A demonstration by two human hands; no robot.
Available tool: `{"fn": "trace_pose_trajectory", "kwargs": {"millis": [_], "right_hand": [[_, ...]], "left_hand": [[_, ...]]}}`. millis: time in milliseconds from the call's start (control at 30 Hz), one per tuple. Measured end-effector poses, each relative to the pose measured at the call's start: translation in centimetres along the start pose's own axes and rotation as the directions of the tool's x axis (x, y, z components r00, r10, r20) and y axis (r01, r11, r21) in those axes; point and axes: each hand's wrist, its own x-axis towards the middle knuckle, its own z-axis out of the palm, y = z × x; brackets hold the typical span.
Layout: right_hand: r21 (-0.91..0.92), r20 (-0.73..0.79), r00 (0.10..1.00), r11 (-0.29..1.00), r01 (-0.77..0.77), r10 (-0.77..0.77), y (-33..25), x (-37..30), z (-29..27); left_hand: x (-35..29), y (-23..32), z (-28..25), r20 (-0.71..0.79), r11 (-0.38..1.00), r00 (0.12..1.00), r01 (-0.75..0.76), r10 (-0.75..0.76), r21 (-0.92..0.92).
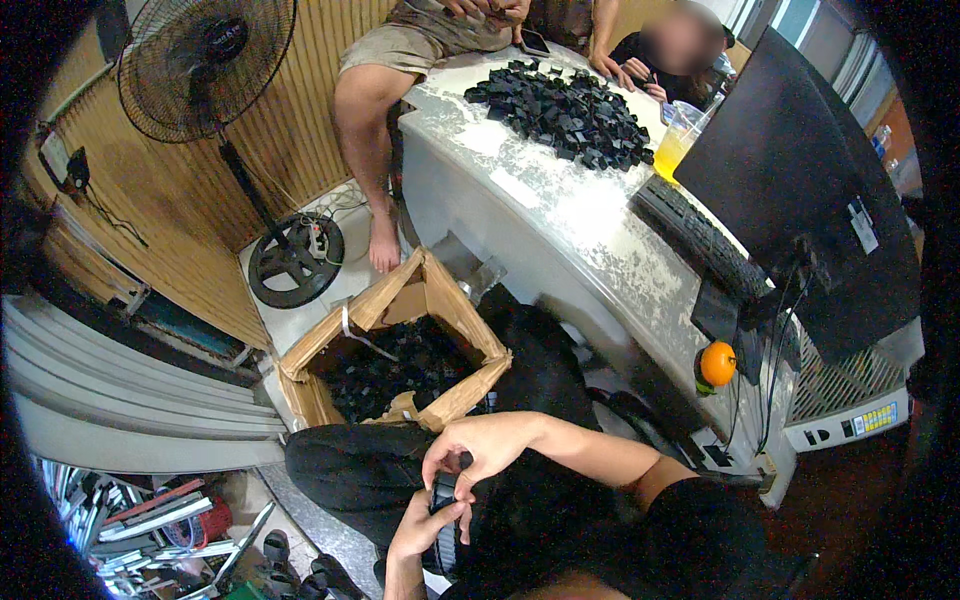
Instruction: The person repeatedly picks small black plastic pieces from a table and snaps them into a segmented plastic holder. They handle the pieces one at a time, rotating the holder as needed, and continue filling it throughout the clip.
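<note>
Over my lap, my left hand (425,525) is closed around a black ridged object (444,530), its thumb lying across the front. My right hand (492,447) bends down from above, fingertips pinching the upper end of the same object. Its exact kind is hard to make out, as the fingers cover much of it. Just beyond my knee stands an open cardboard box (460,393) holding many small black pieces (400,365). A larger heap of similar black pieces (565,112) lies on the worn white table (540,205).
On the table are a keyboard (695,232), a cup of yellow drink (675,150), a monitor (800,180) and an orange fruit (717,364). Two people sit at its far side. A standing fan (215,70) is at far left. Metal strips (130,525) pile up at lower left.
</note>
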Motion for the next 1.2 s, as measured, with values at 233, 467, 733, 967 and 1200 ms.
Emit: {"fn": "trace_pose_trajectory", "kwargs": {"millis": [233, 467, 733, 967, 1200], "right_hand": [[-0.619, -0.609, 0.736, 0.757, -0.209, -0.294, -7.0, -1.3, -13.2], [-0.067, -0.950, -0.037, 0.320, -0.945, -0.309, -10.5, -8.8, -34.8], [-0.186, -0.910, 0.009, 0.389, -0.902, -0.414, -5.8, -13.2, -38.6], [-0.248, -0.758, -0.143, 0.483, -0.840, -0.637, -6.6, -11.9, -37.7], [-0.077, -0.992, 0.060, 0.894, 0.441, -0.115, -9.4, -8.8, -33.4]], "left_hand": [[0.3, 0.0, -0.5, -0.197, 0.964, 0.979, -0.098, 0.049, -0.246], [-0.2, 1.1, -0.3, -0.220, 0.969, 0.971, -0.140, 0.094, -0.205], [-0.2, 1.4, -0.5, -0.220, 0.975, 0.969, -0.151, 0.113, -0.162], [-0.2, 1.4, -0.4, -0.258, 0.973, 0.962, -0.143, 0.093, -0.183], [0.0, 1.4, -0.3, -0.256, 0.976, 0.963, -0.132, 0.085, -0.173]]}}
